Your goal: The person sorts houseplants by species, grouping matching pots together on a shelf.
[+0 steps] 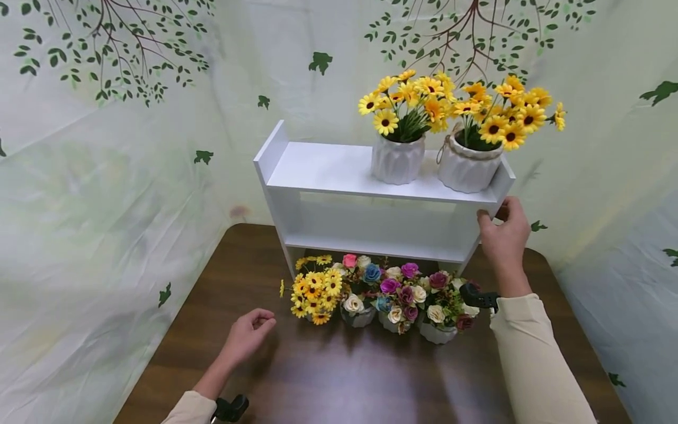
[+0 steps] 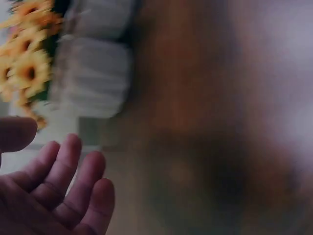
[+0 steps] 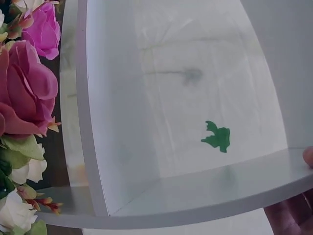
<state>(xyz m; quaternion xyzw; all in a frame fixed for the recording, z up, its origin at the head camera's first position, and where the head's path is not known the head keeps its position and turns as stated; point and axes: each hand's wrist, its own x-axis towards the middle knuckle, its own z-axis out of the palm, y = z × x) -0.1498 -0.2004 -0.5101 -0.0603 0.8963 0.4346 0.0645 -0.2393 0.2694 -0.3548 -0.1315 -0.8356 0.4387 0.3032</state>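
A white two-tier shelf [image 1: 328,168] stands at the back of the brown table. My right hand [image 1: 505,235] grips its right side panel [image 3: 195,208], the thumb on the inner face and the fingers outside. Two white pots of yellow daisies, one left [image 1: 397,159] and one with twine right [image 1: 468,168], sit on the top tier. My left hand [image 1: 248,335] hovers over the table with loosely bent fingers, holding nothing. Right of it, a pot of small yellow daisies [image 1: 315,291] heads a row of potted flowers before the shelf; its daisies [image 2: 29,73] also show in the left wrist view.
Along that row stand pots of artificial roses, one with blue and cream [image 1: 365,280], one with purple [image 1: 402,291] and one with dark red [image 1: 439,306]. A leaf-printed cloth backdrop [image 1: 132,194] hangs behind the table [image 1: 339,377]. The shelf's lower tier [image 1: 371,250] lies above the flowers.
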